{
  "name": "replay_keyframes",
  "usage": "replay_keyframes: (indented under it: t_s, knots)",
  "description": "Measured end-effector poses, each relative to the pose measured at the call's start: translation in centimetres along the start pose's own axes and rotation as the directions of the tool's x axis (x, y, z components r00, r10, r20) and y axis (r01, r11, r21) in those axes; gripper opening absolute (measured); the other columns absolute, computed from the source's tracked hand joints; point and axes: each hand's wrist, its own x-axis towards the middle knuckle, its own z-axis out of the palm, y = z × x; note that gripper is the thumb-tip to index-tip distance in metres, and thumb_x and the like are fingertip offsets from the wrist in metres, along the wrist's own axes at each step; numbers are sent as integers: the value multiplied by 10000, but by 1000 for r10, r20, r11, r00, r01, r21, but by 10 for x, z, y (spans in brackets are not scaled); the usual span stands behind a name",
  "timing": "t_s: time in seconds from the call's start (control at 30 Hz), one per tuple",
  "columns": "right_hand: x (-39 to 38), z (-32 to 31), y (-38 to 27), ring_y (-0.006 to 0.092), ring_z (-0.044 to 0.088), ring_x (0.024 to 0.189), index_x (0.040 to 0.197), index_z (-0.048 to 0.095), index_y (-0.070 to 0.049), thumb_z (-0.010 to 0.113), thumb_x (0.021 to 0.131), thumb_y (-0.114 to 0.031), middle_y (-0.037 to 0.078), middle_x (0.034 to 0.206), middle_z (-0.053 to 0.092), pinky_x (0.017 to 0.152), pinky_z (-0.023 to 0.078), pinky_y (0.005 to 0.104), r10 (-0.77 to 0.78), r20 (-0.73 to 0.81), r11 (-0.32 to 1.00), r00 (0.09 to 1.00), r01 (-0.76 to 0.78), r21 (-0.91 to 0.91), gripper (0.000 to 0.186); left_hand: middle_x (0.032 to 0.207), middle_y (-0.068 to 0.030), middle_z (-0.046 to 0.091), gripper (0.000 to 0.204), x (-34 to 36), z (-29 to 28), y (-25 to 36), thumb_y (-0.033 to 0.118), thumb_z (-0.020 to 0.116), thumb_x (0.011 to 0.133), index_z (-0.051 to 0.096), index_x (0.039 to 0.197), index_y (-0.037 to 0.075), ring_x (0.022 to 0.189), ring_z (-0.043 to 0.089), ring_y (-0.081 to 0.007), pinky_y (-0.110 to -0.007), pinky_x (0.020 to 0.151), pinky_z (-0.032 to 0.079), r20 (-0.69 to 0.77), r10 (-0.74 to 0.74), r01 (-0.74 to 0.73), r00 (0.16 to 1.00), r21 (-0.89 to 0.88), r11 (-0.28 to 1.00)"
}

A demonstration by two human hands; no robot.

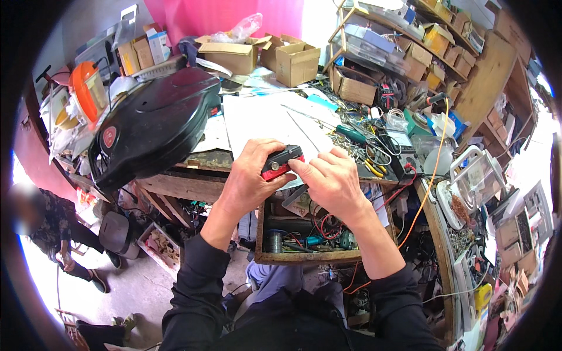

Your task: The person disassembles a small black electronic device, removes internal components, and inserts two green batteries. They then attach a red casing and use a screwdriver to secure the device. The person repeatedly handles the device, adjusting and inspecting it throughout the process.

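Above the bench's front edge, my left hand [248, 175] is closed around a small black-and-red case [283, 162], shaped like a power-tool battery pack. A round metal spot shows on its red side. My right hand [332, 180] is closed too, its thumb and forefinger pinching the case's right end. A flat grey strip [294, 196] juts out beneath the right hand; whether that hand grips it is hidden. Under both hands an open wooden drawer [310, 256] holds a wire spool [274, 240], red and black leads and small tools.
A large black plastic cover [161, 120] stands on the bench at left, beside white paper [249, 120]. A green-handled screwdriver [351, 134], pliers and cables crowd the right. Cardboard boxes [297, 63] sit behind. An orange cable [434, 175] hangs at right. Another person [54, 225] is at lower left.
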Motion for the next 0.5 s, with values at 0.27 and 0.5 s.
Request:
replay_keyframes:
  t_s: [0.27,0.5]
  knots:
    - [16,-8,-10,150,596,669,865,611,-67,688,779,-127,-11,678,538,620,436,316,-114,111,980,987,130,-149,130,1208,-166,661,579,-2,1,-3,17,878,676,625,1197,19,1138,644,-353,-400,965,544,10,34,-34,999,29,999]
    - [18,-2,-2,144,571,659,851,550,-78,670,789,-127,-21,669,488,625,420,307,-218,191,945,957,256,-205,144,1219,-172,655,588,-1,2,-5,-5,867,669,620,1203,10,1147,638,-362,-407,978,537,23,33,-33,999,8,999]
